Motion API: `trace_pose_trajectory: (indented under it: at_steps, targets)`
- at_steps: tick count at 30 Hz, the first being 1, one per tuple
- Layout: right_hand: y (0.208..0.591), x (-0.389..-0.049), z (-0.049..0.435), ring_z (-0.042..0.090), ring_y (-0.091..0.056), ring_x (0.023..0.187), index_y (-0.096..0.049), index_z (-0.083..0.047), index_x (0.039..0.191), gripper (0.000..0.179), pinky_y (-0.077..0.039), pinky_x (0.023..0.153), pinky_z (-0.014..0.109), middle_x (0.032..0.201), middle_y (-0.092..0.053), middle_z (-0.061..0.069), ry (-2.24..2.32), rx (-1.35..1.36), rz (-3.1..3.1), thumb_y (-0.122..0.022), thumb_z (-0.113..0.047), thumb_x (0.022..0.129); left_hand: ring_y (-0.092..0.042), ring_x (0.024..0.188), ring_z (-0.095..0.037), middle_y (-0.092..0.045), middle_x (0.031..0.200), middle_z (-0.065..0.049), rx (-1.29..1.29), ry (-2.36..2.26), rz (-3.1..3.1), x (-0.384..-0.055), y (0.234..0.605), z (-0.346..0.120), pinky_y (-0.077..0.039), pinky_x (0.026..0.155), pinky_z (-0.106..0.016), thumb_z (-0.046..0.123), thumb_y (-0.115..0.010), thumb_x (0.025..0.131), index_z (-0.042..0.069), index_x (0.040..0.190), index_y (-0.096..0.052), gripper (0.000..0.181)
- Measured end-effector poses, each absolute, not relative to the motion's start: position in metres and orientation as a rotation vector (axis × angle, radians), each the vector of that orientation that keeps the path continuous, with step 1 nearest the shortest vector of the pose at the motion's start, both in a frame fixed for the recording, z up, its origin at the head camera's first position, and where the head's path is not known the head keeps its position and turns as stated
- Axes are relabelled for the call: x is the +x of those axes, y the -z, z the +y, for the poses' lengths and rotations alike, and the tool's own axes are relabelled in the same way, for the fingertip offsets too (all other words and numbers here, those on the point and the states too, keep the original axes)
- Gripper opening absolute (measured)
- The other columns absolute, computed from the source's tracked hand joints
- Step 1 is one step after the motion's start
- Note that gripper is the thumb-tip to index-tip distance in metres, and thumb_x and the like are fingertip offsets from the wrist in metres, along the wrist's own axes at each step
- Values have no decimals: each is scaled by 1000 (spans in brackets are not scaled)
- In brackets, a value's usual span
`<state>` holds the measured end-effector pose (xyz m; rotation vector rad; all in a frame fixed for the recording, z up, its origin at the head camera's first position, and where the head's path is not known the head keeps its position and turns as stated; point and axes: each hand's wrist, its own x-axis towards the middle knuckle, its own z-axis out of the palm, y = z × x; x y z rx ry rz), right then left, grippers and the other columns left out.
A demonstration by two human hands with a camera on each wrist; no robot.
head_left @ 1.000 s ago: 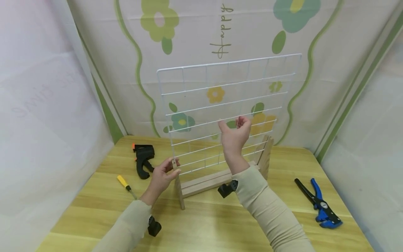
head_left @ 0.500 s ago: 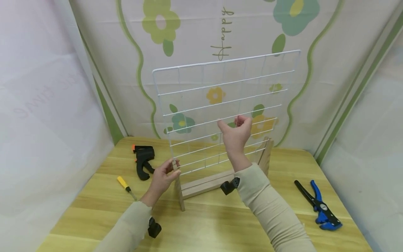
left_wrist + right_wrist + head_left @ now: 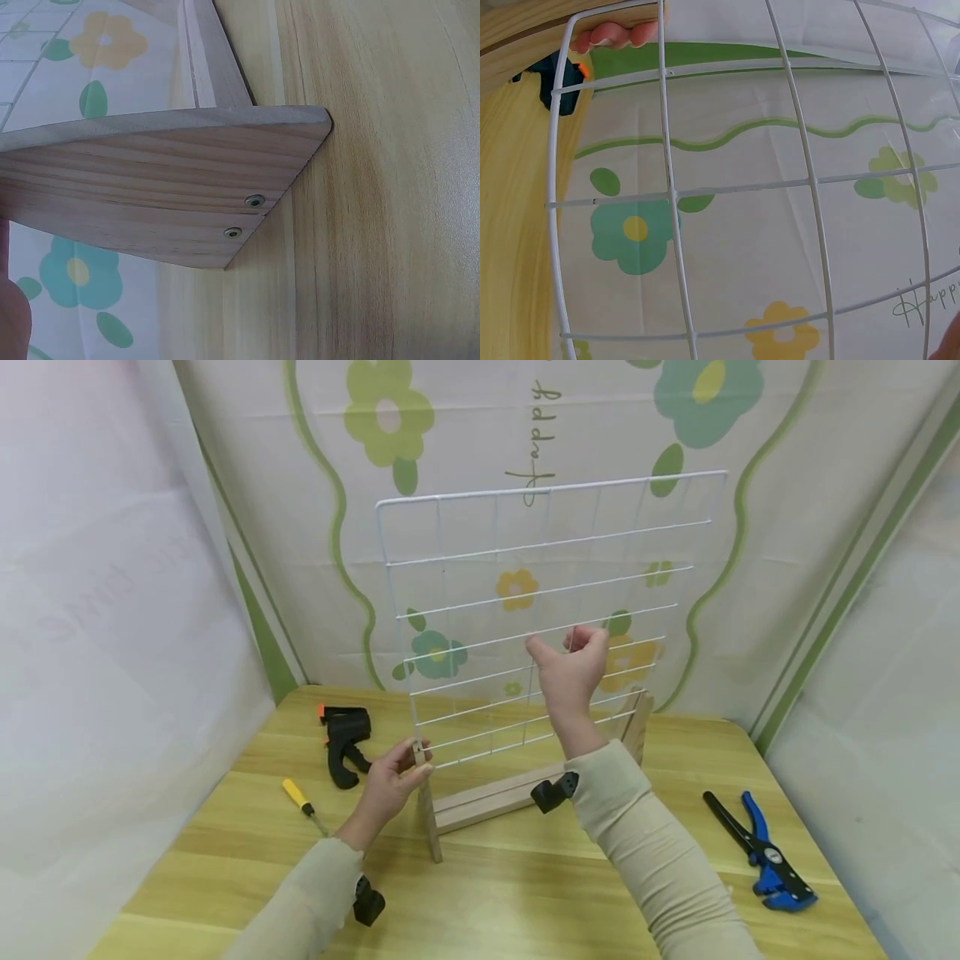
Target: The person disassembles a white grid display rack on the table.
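1. Table (image 3: 517, 902): nearest, under both hands. Blue/blk pliers (image 3: 771, 858) on it, well right of R fingers.
2. Screwdriver (image 3: 296, 792): left of L fingers, just beside L wrist.
3. L hand (image 3: 387, 782): fingers & thumb gripping top of wood frame (image 3: 150, 169) at its left side panel, grid's lower corner right by thumb.
4. R hand (image 3: 573, 677): fingers bent round grid wires, approx. mid-width; thumb set apart from them.
5. Wire grid (image 3: 813, 181): at R fingers, rising above both hands, tilted. Bottom wire shows above frame's grooved beam; can't tell if ends are seated.
6. Step in hand, prob.: lining grid up w/ side panels. Next move calls for a steady L grip & small R adjustments, keeping grid level.
7. Blk clamp (image 3: 348, 727): beyond & left of L fingers.
8. Flowered backdrop (image 3: 465, 452): farthest, behind grid.
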<state>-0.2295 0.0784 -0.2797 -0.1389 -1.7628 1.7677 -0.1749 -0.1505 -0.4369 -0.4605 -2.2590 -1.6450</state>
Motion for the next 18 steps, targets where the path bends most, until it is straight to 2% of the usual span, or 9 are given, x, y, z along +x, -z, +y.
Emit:
trace_pose_trajectory:
  at_steps: [2, 6, 9, 12, 18]
  targets:
    - [277, -230, 79, 14, -40, 89, -39, -9, 94, 51, -37, 76, 25, 91, -39, -2, -1768, -142, -1761, -81, -12, 66, -64, 94, -36, -65, 98, -26, -483, 1636, -2262, -171, 428, -148, -54, 72, -34, -2, -65, 83, -7, 113, -58, 32]
    - [272, -232, 81, 16, -40, 92, -39, -10, 95, 51, -37, 76, 25, 92, -38, -1, -1778, -137, -1763, -81, -13, 66, -64, 92, -34, -64, 94, -27, -534, 1603, -2252, -164, 414, -145, -54, 69, -35, -3, -64, 83, -10, 111, -57, 29]
    - [268, -233, 82, 17, -40, 93, -39, -10, 97, 51, -37, 77, 25, 92, -38, -1, -1789, -134, -1769, -81, -15, 67, -64, 92, -34, -63, 94, -27, -556, 1595, -2232, -164, 413, -145, -54, 69, -32, -4, -63, 83, -9, 110, -57, 29]
    - [264, -233, 81, 16, -40, 94, -39, -10, 96, 51, -37, 77, 25, 92, -38, -1, -1791, -145, -1779, -81, -15, 67, -62, 94, -42, -63, 95, -28, -547, 1615, -2228, -164, 414, -145, -53, 70, -26, -5, -63, 83, -10, 111, -57, 29]
    - [257, -233, 81, 13, -37, 89, -37, -12, 93, 50, -35, 74, 25, 89, -36, -2, -1778, -136, -1777, -80, -13, 67, -61, 96, -41, -63, 99, -26, -500, 1648, -2250, -163, 415, -145, -54, 72, -31, -4, -64, 83, -10, 114, -56, 32]
